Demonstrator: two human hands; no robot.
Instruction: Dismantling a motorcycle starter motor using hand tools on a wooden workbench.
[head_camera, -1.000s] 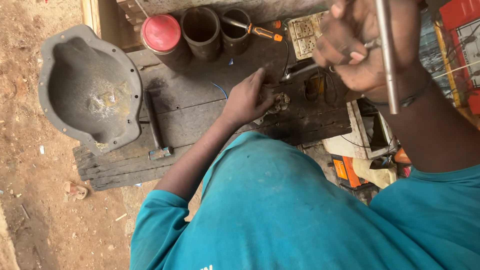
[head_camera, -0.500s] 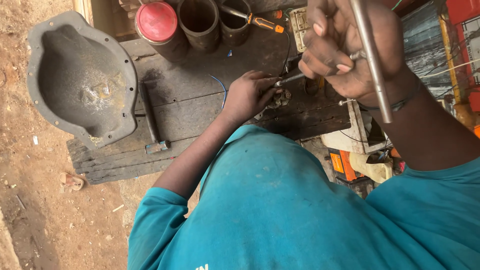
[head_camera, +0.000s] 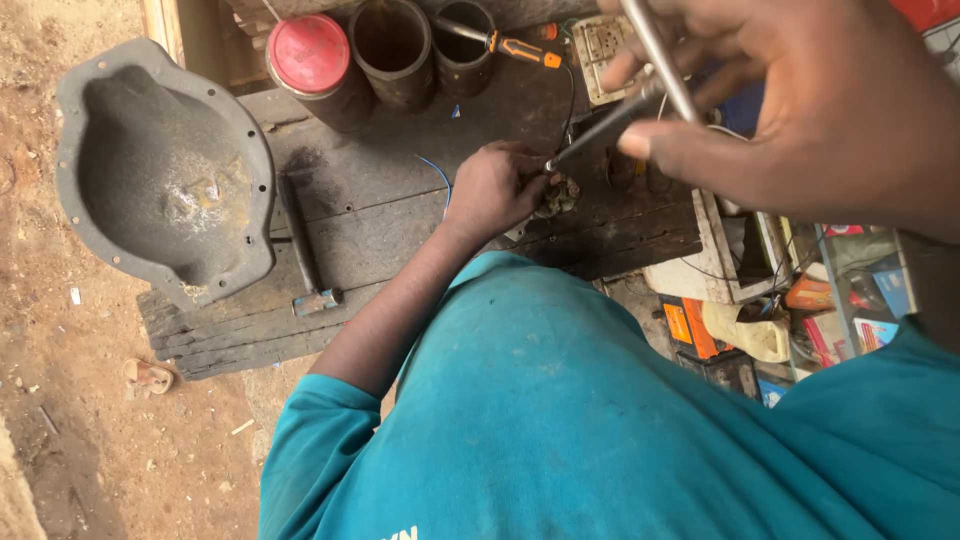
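While a small metal part (head_camera: 560, 195) is pinned to the desk (head_camera: 400, 190) under the closed left hand (head_camera: 495, 190), a slim tool (head_camera: 600, 128) is brought down to it by the right hand (head_camera: 790, 110), whose fingers are closed round the shaft close to the camera. The tool's tip is seen just at the part, at the edge of the left fingers; whether it is seated in a slot or a screw head cannot be told. A second bright rod (head_camera: 655, 50) crosses the right hand, and its purpose is unclear. For the step to be done well, the part should be kept flat and firmly clamped by the left hand so that it is not turned with the tool, and the shaft should be kept in line with the point of contact, with pressure applied along it rather than sideways, lest the tip slip toward the left fingers. Near the work, an orange-handled screwdriver (head_camera: 515, 45) lies across an open can (head_camera: 462, 40); another open can (head_camera: 392, 45) and a red-lidded can (head_camera: 312, 60) stand beside it. A hammer (head_camera: 303, 250) lies on the boards, well apart from the part, and a grey cast cover (head_camera: 165, 170) rests at the desk's far edge. Boxes (head_camera: 800, 310) are crowded below the right arm.
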